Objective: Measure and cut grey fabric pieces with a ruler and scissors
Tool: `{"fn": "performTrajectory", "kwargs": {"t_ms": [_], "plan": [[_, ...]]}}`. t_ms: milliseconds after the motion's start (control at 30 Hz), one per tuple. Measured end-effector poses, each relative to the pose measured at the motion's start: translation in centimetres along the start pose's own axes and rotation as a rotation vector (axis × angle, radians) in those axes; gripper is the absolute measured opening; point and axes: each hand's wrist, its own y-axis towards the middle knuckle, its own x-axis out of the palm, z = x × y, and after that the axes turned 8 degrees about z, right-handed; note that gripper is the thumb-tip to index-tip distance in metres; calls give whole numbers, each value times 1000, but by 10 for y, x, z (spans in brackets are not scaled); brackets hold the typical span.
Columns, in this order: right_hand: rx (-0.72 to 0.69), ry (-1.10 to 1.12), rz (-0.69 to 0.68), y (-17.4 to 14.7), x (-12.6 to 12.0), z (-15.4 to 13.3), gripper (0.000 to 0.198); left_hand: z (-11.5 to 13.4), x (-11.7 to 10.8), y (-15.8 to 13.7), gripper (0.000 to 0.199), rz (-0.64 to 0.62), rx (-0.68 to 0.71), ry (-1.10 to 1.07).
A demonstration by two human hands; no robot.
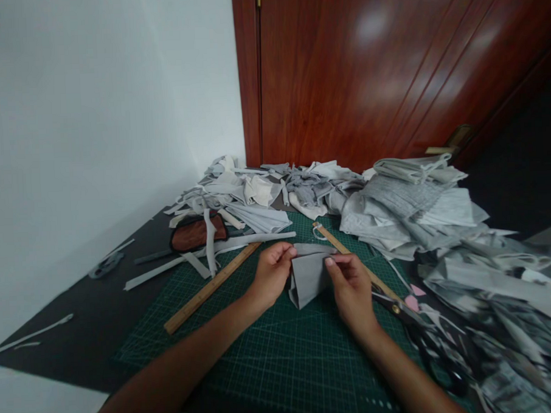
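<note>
A folded piece of grey fabric (310,279) hangs between my two hands, just above the green cutting mat (282,358). My left hand (273,270) pinches its upper left corner between thumb and fingers. At the upper right edge, my right hand (353,285) grips it, thumb on the near face. The fabric's layers part slightly at the top and along the left side. One wooden ruler (213,288) lies left of my left hand. Another wooden ruler (382,285) runs diagonally behind my right hand, partly hidden by it.
Black-handled scissors (427,340) lie right of my right forearm, near pink scraps (412,303). Grey fabric is stacked (407,207) at the back right. Loose scraps (256,189) heap along the back. A brown, black-edged piece (198,232) sits at left. Behind are a wooden door (343,75) and white wall (93,117).
</note>
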Motion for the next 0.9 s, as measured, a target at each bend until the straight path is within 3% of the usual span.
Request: {"fn": "performTrajectory", "kwargs": {"t_ms": [200, 467, 700, 900], "plan": [[92, 34, 103, 4, 1, 8, 30, 1, 0, -7, 46, -55, -43, 17], [120, 91, 96, 1, 1, -1, 28, 7, 2, -14, 60, -170, 140, 41], [99, 114, 96, 0, 3, 3, 26, -3, 4, -11, 24, -153, 155, 45], [72, 113, 73, -1, 2, 5, 23, 4, 6, -12, 29, -23, 58, -41]]}}
